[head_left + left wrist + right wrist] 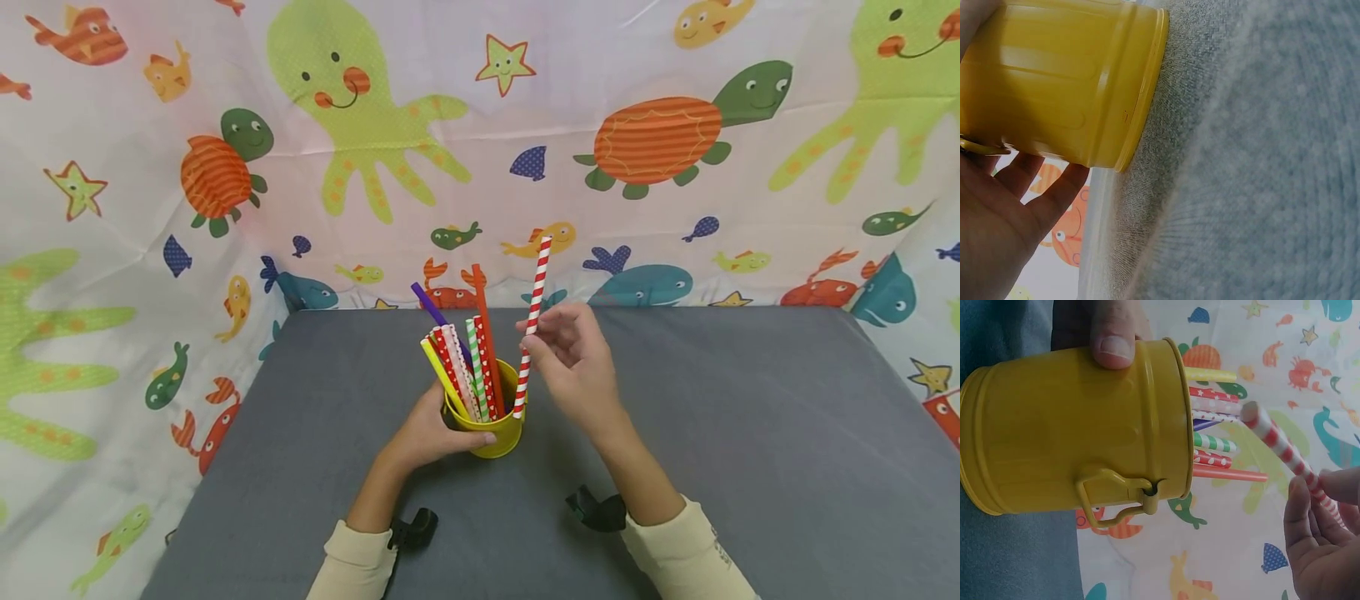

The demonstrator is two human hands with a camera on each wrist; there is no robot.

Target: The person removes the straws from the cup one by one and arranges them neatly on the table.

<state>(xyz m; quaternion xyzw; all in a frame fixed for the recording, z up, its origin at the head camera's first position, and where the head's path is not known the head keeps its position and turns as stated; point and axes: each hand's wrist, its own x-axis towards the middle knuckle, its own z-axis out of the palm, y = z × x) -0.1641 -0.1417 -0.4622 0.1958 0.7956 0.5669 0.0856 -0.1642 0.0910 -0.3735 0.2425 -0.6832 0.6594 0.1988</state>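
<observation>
- grey table (pixel 712 433): under the yellow bucket (pixel 498 442).
- left hand (pixel 427 429): curled around the bucket's side.
- right hand (pixel 579 362): beside the bucket, pinching a striped straw (pixel 536 304).
- other straws (pixel 477 375): they already stand inside the bucket.
- striped straw: above the bucket's rim, so its handling seems unfinished.

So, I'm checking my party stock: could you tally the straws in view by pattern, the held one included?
Plain: 3 (yellow straw, purple straw, orange straw)
Striped: 2 (green-and-white straw; red-and-white straw, in the right hand)
Otherwise printed: 4 (pink straw, white straw, two red straws)
Total: 9 visible; the bucket may hide more.
</observation>
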